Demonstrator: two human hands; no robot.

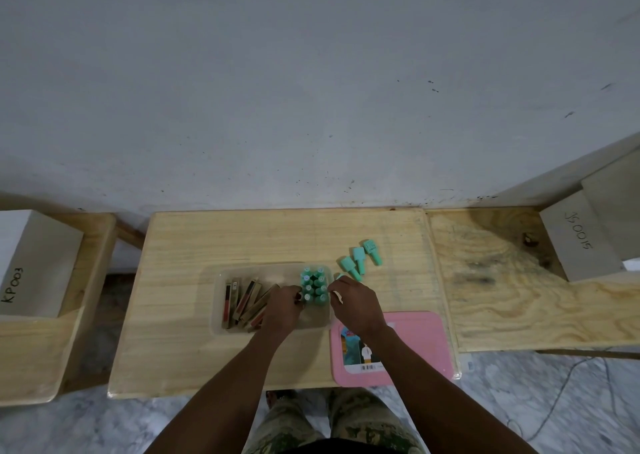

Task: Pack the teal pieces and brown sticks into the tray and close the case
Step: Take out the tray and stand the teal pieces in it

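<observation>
A clear plastic tray sits mid-table. Several brown sticks lie in its left half. Several teal pieces stand packed upright in its right half. My left hand reaches into the tray, fingers curled against the standing teal pieces. My right hand hovers at the tray's right rim and pinches a teal piece, mostly hidden by the fingers. Three loose teal pieces lie on the table behind and right of the tray. The pink lid lies flat at the front right, under my right wrist.
The wooden table stands against a white wall. A box marked KP003 rests on the bench to the left. Another box marked JS0015 rests on the plywood bench to the right. A cable runs on the floor.
</observation>
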